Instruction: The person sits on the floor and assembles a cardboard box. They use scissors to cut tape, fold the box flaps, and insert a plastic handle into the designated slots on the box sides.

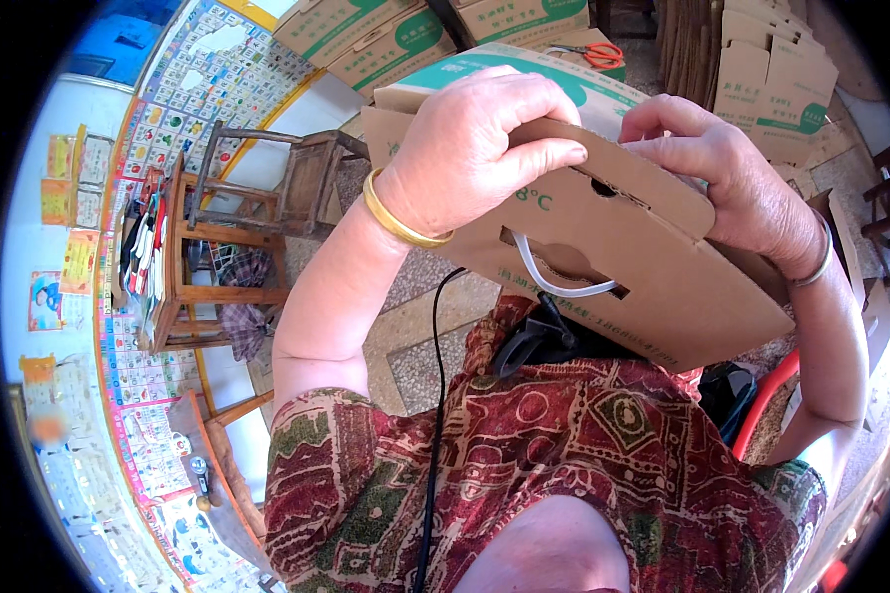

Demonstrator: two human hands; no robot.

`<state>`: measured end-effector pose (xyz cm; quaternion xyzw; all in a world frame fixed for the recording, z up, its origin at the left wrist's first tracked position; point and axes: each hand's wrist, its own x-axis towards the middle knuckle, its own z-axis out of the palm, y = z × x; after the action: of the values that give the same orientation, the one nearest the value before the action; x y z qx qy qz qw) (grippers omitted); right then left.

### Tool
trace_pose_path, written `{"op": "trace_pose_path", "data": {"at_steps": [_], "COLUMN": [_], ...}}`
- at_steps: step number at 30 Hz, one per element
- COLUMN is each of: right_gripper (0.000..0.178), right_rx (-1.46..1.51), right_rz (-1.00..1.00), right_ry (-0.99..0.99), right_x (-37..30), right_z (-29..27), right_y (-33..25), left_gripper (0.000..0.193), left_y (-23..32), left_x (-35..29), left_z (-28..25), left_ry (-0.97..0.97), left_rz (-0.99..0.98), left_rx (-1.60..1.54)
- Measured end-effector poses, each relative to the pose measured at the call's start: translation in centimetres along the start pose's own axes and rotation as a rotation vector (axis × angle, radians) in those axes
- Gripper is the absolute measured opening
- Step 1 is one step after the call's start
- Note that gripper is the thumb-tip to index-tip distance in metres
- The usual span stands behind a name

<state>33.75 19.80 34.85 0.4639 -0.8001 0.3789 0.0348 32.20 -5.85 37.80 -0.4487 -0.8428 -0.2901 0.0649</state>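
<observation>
A brown cardboard carton with green print leans in front of my lap. A white plastic carrying handle loops out of a slot in its near side. My left hand, a gold bangle at the wrist, pinches the carton's upper flap between thumb and fingers. On the right, my right hand bends over the carton's edge, with its fingertips at the flap and partly behind the cardboard. Whether those fingers grip a second flap is hidden. The carton's inside does not show.
More printed cartons stand beyond, with orange-handled scissors on one. Flattened cardboard is stacked at the far right. A wooden chair and a wooden rack stand left. A black cable hangs down my front.
</observation>
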Motion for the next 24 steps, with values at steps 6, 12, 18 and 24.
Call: {"op": "trace_pose_path", "data": {"at_steps": [6,12,18,24], "right_gripper": [0.021,0.017,0.018,0.018], "right_rx": [-0.033,0.044,0.148,0.201], "right_rz": [-0.069,-0.073,0.064,0.119], "right_ry": [0.027,0.000,0.033,0.027], "right_x": [-0.2,-0.3,-0.4,-0.7], "right_z": [-0.3,-0.3,-0.4,-1.6], "right_y": [0.0,0.7,0.6,1.1], "left_gripper": [0.013,0.010,0.009,0.015], "left_y": [0.3,0.0,0.1,-0.8], "left_x": [0.5,0.7,1.9,2.5], "left_z": [0.3,0.9,0.8,0.8], "left_ry": [0.025,0.005,-0.036,0.034], "left_rz": [-0.026,-0.188,-0.245,-0.131], "left_rx": [-0.019,-0.197,-0.189,-0.066]}}
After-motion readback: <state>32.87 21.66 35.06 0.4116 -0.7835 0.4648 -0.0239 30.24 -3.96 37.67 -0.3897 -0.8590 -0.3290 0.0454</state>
